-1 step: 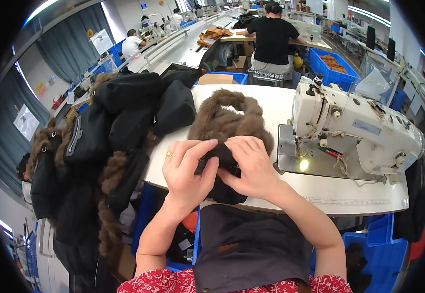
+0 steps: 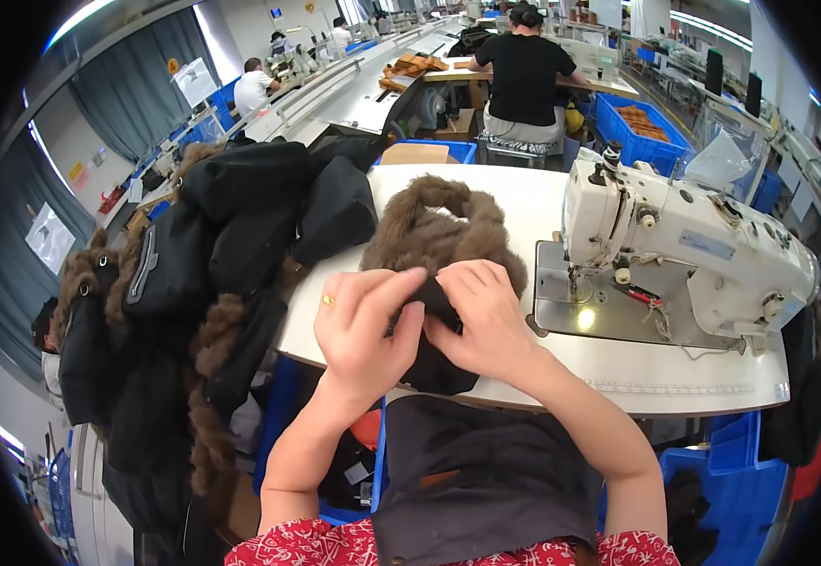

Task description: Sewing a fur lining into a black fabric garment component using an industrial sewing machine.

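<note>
A brown furry bag (image 2: 401, 241) with looped, plush handles lies on the white sewing table in front of me. Its near side is black fabric (image 2: 439, 363), which hangs toward the table's front edge. My left hand (image 2: 363, 321), with a gold ring, pinches the black fabric from the left, fingers curled over its top. From the right my right hand (image 2: 481, 316) grips the same fabric, thumb and fingers closed on it. The two hands are close together, and the part between the fingertips is mostly hidden. To the right stands a white sewing machine (image 2: 684, 245) with its lamp lit.
At the left, black bags with brown fur straps (image 2: 241, 208) are heaped beside the table. Blue bins (image 2: 712, 491) sit below the table. A cardboard piece (image 2: 420, 152) rests in a blue bin behind it. Farther off, a person in black (image 2: 524, 80) sits at another table.
Both hands keep their hold on the black fabric with slight finger movement. The fabric between them has shifted a little, and the fur handles lean slightly left.
</note>
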Tool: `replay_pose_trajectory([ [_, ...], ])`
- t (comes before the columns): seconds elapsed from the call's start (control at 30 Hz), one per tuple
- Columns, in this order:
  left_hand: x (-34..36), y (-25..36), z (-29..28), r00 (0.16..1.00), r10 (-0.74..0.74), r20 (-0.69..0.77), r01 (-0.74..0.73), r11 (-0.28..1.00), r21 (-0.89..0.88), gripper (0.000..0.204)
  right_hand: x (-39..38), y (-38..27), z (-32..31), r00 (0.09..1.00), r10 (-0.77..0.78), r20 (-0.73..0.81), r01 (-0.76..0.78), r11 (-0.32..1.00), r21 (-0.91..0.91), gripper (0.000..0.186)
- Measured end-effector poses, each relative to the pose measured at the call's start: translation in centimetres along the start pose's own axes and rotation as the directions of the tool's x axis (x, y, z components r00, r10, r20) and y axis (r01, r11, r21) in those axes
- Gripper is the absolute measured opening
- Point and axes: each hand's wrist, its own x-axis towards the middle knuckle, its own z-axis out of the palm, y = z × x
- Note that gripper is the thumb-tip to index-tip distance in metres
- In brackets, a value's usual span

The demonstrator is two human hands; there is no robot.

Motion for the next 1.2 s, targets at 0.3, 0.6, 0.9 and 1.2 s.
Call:
replay_pose_trajectory([
  [0.3,1.4,-3.4,-0.3,0.962,0.27,-0.034,-0.256,0.941,0.22,0.028,-1.0,-0.4,1.4,0.992,0.111,-0.055,-0.116,0.989,-0.092,0.045],
  [0.6,2.7,-0.5,-0.4,0.983,0.17,-0.071,-0.172,0.985,-0.019,0.022,0.7,-0.3,1.2,0.996,0.091,0.011,-0.087,0.979,-0.183,0.034],
  [0.9,1.7,-1.2,-1.5,0.944,-0.273,0.185,0.317,0.905,-0.284,0.029,0.5,-0.9,-1.4,0.973,0.205,-0.108,-0.131,0.872,0.471,0.033],
  [1.2,0.5,-1.3,-2.7,0.751,-0.465,0.468,0.657,0.6,-0.457,0.029,0.2,-2.7,-1.8,0.99,0.12,-0.072,-0.091,0.941,0.326,0.037],
])
